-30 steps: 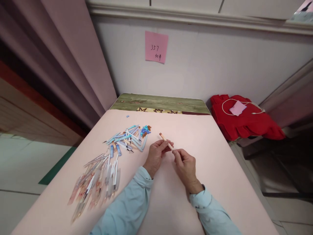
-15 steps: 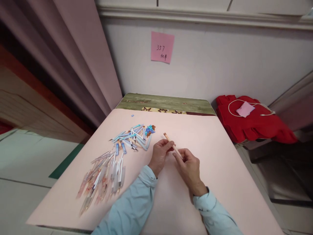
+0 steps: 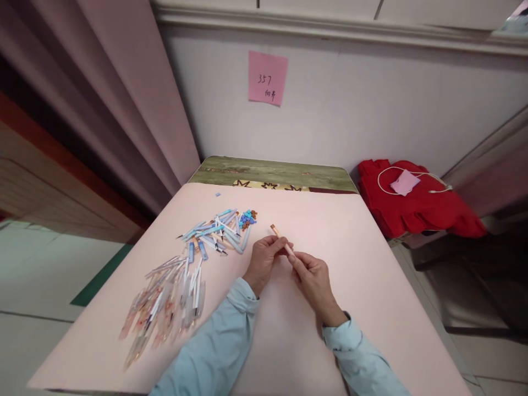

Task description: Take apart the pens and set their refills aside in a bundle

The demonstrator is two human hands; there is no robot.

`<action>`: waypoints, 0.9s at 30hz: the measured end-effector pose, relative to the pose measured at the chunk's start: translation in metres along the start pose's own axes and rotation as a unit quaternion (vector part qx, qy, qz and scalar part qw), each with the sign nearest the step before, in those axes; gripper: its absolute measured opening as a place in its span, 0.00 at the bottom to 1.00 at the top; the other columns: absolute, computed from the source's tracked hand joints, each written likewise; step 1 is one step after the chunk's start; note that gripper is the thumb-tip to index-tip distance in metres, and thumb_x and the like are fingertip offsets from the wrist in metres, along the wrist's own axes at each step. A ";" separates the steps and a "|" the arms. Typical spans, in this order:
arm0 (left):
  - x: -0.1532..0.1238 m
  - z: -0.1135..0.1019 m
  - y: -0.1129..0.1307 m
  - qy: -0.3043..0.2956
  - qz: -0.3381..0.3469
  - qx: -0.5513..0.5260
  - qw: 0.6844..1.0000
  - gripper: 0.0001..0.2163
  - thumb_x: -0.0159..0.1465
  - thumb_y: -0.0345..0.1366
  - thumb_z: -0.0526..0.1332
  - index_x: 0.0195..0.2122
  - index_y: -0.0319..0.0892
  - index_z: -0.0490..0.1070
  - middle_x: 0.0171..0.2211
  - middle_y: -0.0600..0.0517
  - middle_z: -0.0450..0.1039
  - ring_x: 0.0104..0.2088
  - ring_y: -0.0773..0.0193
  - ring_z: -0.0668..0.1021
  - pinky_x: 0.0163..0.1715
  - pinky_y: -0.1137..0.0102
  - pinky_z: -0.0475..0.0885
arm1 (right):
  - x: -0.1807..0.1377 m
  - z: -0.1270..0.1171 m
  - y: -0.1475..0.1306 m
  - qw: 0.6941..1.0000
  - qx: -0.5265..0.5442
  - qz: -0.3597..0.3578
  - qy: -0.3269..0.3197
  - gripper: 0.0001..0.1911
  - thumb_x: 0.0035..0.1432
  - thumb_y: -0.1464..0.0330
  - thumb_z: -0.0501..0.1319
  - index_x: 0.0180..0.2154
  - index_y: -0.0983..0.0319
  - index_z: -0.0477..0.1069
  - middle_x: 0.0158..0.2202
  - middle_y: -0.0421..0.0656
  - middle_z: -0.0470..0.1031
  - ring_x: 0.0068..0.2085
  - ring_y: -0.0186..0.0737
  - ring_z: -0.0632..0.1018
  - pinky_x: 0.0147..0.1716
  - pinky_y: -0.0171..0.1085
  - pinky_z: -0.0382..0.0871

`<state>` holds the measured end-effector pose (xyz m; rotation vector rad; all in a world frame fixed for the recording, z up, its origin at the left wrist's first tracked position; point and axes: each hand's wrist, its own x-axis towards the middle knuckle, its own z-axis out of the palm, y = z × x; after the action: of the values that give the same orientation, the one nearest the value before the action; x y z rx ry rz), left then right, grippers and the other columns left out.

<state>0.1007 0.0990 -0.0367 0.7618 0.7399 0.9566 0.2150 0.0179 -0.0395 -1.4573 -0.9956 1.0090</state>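
Observation:
A slim beige pen with a brown end slants between my hands above the table. Its upper part is pinched between the thumb and fingers of my left hand. My right hand grips the lower part, close to the left fingertips, and hides that end. To the left lies a loose pile of pale blue, white and beige pen parts. Small blue and brown pieces are heaped beside that pile. Nearer me, several clear and pinkish pen barrels with white refills are spread out.
A pale pink sheet covers most of the table. One small blue piece lies alone near its far edge. Against the wall, a pink note is stuck up. Red cloth with a white cable sits at the right.
My right hand has slid up along the pen and is now closer to my left hand. The whole view has shifted slightly.

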 end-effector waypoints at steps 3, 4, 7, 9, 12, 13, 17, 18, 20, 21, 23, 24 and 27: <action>0.000 0.000 0.000 -0.007 0.002 0.002 1.000 0.12 0.54 0.41 0.71 0.27 0.36 0.77 0.26 0.49 0.77 0.27 0.65 0.77 0.34 0.69 0.70 | -0.001 0.000 -0.003 1.000 0.016 0.012 -0.013 0.22 0.59 0.51 0.61 0.34 0.64 0.76 0.18 0.36 0.65 0.19 0.31 0.65 0.17 0.30 0.58; -0.001 0.001 0.000 -0.006 0.001 0.001 1.000 0.12 0.54 0.41 0.71 0.27 0.36 0.77 0.26 0.49 0.77 0.27 0.65 0.77 0.34 0.69 0.70 | -0.001 0.001 -0.003 1.000 0.018 0.014 -0.014 0.21 0.59 0.51 0.61 0.33 0.64 0.76 0.18 0.36 0.65 0.18 0.31 0.65 0.17 0.30 0.58; -0.001 0.003 0.000 0.012 -0.006 -0.011 1.000 0.12 0.52 0.41 0.71 0.26 0.37 0.75 0.26 0.50 0.77 0.26 0.67 0.76 0.33 0.70 0.69 | -0.001 0.003 -0.002 1.000 -0.001 0.003 -0.012 0.21 0.60 0.51 0.60 0.34 0.63 0.75 0.18 0.36 0.66 0.18 0.31 0.65 0.18 0.30 0.59; 0.000 0.004 0.000 0.035 -0.008 -0.021 0.999 0.12 0.51 0.41 0.72 0.25 0.37 0.74 0.25 0.51 0.76 0.25 0.68 0.75 0.32 0.71 0.68 | -0.001 0.004 0.001 0.999 -0.045 -0.020 0.000 0.20 0.60 0.52 0.60 0.35 0.63 0.76 0.19 0.36 0.68 0.19 0.31 0.66 0.19 0.30 0.60; 0.000 0.005 -0.001 0.058 0.002 -0.024 0.998 0.13 0.51 0.41 0.72 0.25 0.37 0.74 0.23 0.52 0.75 0.24 0.69 0.74 0.30 0.72 0.67 | -0.001 0.006 0.005 0.992 -0.112 -0.050 0.038 0.20 0.59 0.51 0.61 0.37 0.62 0.76 0.20 0.36 0.68 0.20 0.32 0.66 0.21 0.30 0.60; 0.001 0.005 -0.002 0.060 0.007 -0.024 0.998 0.13 0.51 0.41 0.72 0.25 0.37 0.73 0.23 0.53 0.74 0.24 0.70 0.74 0.30 0.73 0.67 | -0.001 0.006 0.006 0.989 -0.124 -0.058 0.048 0.20 0.59 0.51 0.61 0.36 0.62 0.76 0.19 0.36 0.68 0.20 0.32 0.66 0.21 0.30 0.60; 0.001 0.005 -0.004 0.065 0.018 -0.020 0.998 0.13 0.51 0.42 0.72 0.25 0.38 0.73 0.24 0.52 0.75 0.25 0.71 0.73 0.30 0.73 0.67 | -0.002 0.007 0.006 0.985 -0.145 -0.075 0.058 0.20 0.61 0.52 0.59 0.32 0.62 0.75 0.18 0.36 0.67 0.20 0.32 0.65 0.22 0.30 0.59; 0.001 0.005 -0.004 0.068 0.022 -0.021 0.997 0.13 0.51 0.42 0.72 0.26 0.38 0.73 0.25 0.52 0.76 0.25 0.70 0.74 0.31 0.73 0.67 | -0.002 0.007 0.006 0.984 -0.149 -0.076 0.060 0.20 0.61 0.52 0.59 0.31 0.62 0.75 0.18 0.35 0.67 0.20 0.32 0.65 0.21 0.30 0.59; 0.001 0.004 -0.004 0.076 0.029 -0.025 0.996 0.13 0.52 0.42 0.71 0.27 0.38 0.74 0.27 0.51 0.77 0.26 0.70 0.74 0.31 0.72 0.68 | -0.002 0.007 0.006 0.982 -0.160 -0.076 0.062 0.20 0.61 0.52 0.59 0.30 0.61 0.74 0.17 0.35 0.66 0.20 0.32 0.65 0.21 0.30 0.58; 0.001 0.004 -0.004 0.080 0.032 -0.026 0.996 0.12 0.52 0.42 0.71 0.28 0.38 0.75 0.28 0.51 0.77 0.26 0.70 0.74 0.31 0.72 0.68 | -0.002 0.007 0.006 0.982 -0.165 -0.076 0.059 0.21 0.62 0.51 0.58 0.29 0.61 0.74 0.17 0.35 0.66 0.20 0.32 0.65 0.21 0.30 0.58; 0.001 0.003 -0.002 0.080 0.034 -0.025 0.996 0.12 0.52 0.42 0.71 0.28 0.38 0.76 0.29 0.50 0.78 0.27 0.69 0.75 0.32 0.72 0.69 | -0.002 0.006 0.007 0.982 -0.168 -0.079 0.046 0.22 0.63 0.51 0.56 0.29 0.61 0.74 0.17 0.36 0.67 0.20 0.32 0.67 0.22 0.30 0.59; 0.001 0.003 -0.002 0.075 0.033 -0.022 0.996 0.12 0.52 0.42 0.71 0.28 0.38 0.76 0.29 0.50 0.78 0.27 0.69 0.75 0.32 0.72 0.69 | -0.002 0.006 0.008 0.982 -0.166 -0.080 0.038 0.22 0.64 0.51 0.55 0.29 0.61 0.74 0.18 0.36 0.68 0.20 0.33 0.68 0.22 0.31 0.60; 0.001 0.003 -0.001 0.063 0.026 -0.008 0.998 0.12 0.52 0.42 0.71 0.27 0.38 0.76 0.28 0.48 0.78 0.27 0.68 0.75 0.32 0.71 0.69 | -0.003 0.006 0.010 0.984 -0.158 -0.082 0.018 0.23 0.65 0.52 0.52 0.30 0.61 0.73 0.18 0.37 0.70 0.20 0.33 0.69 0.23 0.31 0.61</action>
<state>0.1041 0.0989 -0.0363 0.7147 0.8246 1.0642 0.2094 0.0158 -0.0497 -1.6129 -1.2691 0.7259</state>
